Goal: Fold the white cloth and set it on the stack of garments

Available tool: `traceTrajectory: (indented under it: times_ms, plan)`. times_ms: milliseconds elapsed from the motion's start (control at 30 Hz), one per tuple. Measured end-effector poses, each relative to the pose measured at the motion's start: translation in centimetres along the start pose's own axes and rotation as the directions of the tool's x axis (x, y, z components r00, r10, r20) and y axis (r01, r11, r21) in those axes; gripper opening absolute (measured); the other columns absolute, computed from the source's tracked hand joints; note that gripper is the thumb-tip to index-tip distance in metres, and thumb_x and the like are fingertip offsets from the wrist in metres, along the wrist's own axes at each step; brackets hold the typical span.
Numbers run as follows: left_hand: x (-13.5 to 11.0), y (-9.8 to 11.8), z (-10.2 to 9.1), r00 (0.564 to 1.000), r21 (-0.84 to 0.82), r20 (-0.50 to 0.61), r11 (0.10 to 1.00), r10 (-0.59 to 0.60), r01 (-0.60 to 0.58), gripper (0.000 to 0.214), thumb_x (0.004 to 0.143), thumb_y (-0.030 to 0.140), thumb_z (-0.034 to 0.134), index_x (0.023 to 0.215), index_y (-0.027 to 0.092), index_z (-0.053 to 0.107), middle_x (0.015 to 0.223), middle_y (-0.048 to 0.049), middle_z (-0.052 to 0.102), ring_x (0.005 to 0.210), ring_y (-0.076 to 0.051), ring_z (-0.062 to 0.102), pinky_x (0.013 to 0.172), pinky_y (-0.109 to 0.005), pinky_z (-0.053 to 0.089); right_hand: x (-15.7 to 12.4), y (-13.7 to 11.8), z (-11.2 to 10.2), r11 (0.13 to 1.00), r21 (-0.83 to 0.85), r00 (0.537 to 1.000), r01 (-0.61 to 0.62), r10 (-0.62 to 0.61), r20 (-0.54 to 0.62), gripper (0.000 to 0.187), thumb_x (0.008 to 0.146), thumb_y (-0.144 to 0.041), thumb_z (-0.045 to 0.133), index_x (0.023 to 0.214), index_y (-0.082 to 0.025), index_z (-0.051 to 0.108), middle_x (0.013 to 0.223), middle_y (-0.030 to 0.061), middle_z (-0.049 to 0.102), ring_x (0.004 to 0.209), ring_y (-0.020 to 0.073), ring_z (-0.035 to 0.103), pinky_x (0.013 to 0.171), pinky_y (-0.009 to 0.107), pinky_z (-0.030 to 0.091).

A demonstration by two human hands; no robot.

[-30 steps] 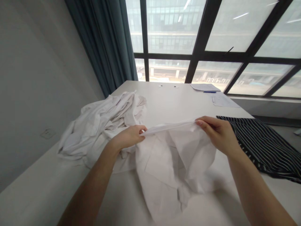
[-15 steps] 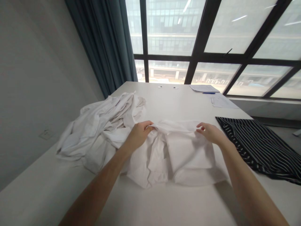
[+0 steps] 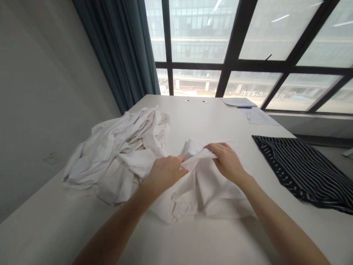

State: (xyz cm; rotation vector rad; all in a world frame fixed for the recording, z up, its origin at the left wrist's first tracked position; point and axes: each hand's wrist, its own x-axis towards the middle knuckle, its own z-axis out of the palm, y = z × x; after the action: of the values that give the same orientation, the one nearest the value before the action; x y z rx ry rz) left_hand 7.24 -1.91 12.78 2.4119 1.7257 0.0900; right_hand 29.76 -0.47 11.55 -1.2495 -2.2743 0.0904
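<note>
A white cloth garment (image 3: pixel 193 195) lies bunched on the table in front of me, its far edge lifted a little. My left hand (image 3: pixel 168 167) is closed on that edge at the left, thumb and fingers pinching the fabric. Close to it on the right, my right hand (image 3: pixel 224 158) grips the same raised fold, fingers curled over the cloth. Between the two hands the fabric is gathered into a ridge. Part of the garment lies flat behind my right hand. What kind of garment it is cannot be made out.
A heap of white garments (image 3: pixel 124 147) lies left on the white table (image 3: pixel 198 121). At the right is a black-and-white striped cloth (image 3: pixel 306 165). Papers (image 3: pixel 260 118) and a blue pen (image 3: pixel 244 107) lie far right, near the window. A curtain (image 3: pixel 121 48) hangs at the back left.
My right hand has moved left along the garment's far edge, closer to my left hand, and now grips a fold. The cloth between the hands has bunched up.
</note>
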Motion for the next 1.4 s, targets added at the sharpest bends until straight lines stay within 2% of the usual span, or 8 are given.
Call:
traceTrajectory:
  times_ms: [200,333,533,600,800,1067,1200,1400]
  plan:
    - [0.5,-3.5,-1.2,0.993,-0.035,0.101,0.997,-0.068,0.072,0.017,0.086,0.034,0.054,0.085,0.022,0.065,0.088,-0.0066,0.071,0.085,-0.024,0.066,0.068,-0.029,0.042,0.0,1.2,-2.1,0.953,0.224,0.941,-0.205,0.255,-0.223,0.030,0.075,-0.011,0.043,0.091,-0.021,0.066,0.080,0.0021,0.070,0.075,0.0208,0.062,0.069,0.029,0.043]
    - [1.3,-5.1,-2.2,0.985,-0.362,-0.165,0.932,-0.041,-0.022,0.024,0.088,0.038,0.046,0.081,0.020,0.061,0.071,0.0006,0.061,0.066,-0.017,0.057,0.061,-0.025,0.037,0.0,2.2,-3.0,0.877,0.384,0.880,-0.289,0.401,-0.253,0.026,0.075,-0.017,0.044,0.086,-0.020,0.067,0.072,0.0001,0.064,0.070,0.0184,0.056,0.063,0.027,0.040]
    - [1.5,-5.0,-3.0,0.816,-0.706,-0.505,0.679,-0.283,-0.201,0.024,0.082,0.042,0.053,0.084,0.019,0.059,0.063,0.0049,0.046,0.056,-0.011,0.040,0.050,-0.021,0.029,-0.6,3.5,-5.0,0.729,0.543,0.900,-0.416,0.245,0.361,0.025,0.085,-0.042,0.055,0.085,-0.019,0.064,0.075,0.0010,0.063,0.068,0.0176,0.056,0.059,0.027,0.041]
    - [1.5,-4.8,-2.9,0.792,-0.735,-0.522,0.637,-0.316,-0.230,0.027,0.082,0.045,0.054,0.082,0.018,0.059,0.066,0.0041,0.047,0.060,-0.012,0.042,0.053,-0.021,0.031,-0.6,3.5,-4.9,0.785,0.471,0.896,-0.403,0.233,0.377,0.026,0.088,-0.043,0.052,0.089,-0.019,0.064,0.077,0.0022,0.064,0.070,0.0190,0.057,0.061,0.028,0.043]
    - [2.4,-4.0,-1.3,0.843,-0.708,-0.480,0.673,-0.241,-0.211,0.029,0.085,0.044,0.050,0.076,0.017,0.057,0.062,0.0038,0.046,0.060,-0.012,0.043,0.055,-0.022,0.035,-0.4,0.5,-0.5,0.981,-0.022,0.924,-0.193,0.174,-0.340,0.029,0.087,-0.024,0.051,0.115,-0.019,0.059,0.107,0.0132,0.059,0.104,0.0298,0.053,0.088,0.044,0.043]
    - [3.5,-2.9,2.2,0.942,-0.752,-0.330,0.619,-0.056,-0.226,0.050,0.085,0.049,0.055,0.120,0.013,0.052,0.119,-0.0136,0.063,0.115,-0.026,0.059,0.096,-0.036,0.047,-1.1,-3.2,5.2,0.998,-0.064,0.976,0.023,-0.009,0.217,0.036,0.094,-0.031,0.055,0.128,-0.018,0.054,0.114,0.0119,0.066,0.108,0.0278,0.056,0.092,0.042,0.041]
    - [2.7,-2.9,3.0,0.976,-0.642,-0.172,0.737,0.133,-0.213,0.074,0.086,0.038,0.057,0.149,0.014,0.026,0.155,-0.0156,0.034,0.143,-0.026,0.032,0.117,-0.038,0.027,-1.3,-2.4,6.3,0.998,-0.029,0.965,-0.064,0.069,0.251,0.059,0.092,-0.041,0.057,0.142,-0.014,0.040,0.136,0.0162,0.056,0.122,0.0296,0.052,0.096,0.044,0.040]
    - [2.8,-3.2,3.3,0.981,-0.655,-0.160,0.731,0.112,-0.190,0.057,0.095,0.026,0.037,0.151,0.015,0.030,0.153,-0.0082,0.040,0.142,-0.022,0.035,0.118,-0.035,0.027,-1.3,-1.6,7.0,0.995,-0.063,0.953,-0.081,0.095,0.289,0.055,0.094,-0.031,0.052,0.144,-0.015,0.037,0.131,0.0164,0.059,0.119,0.0298,0.053,0.097,0.046,0.039]
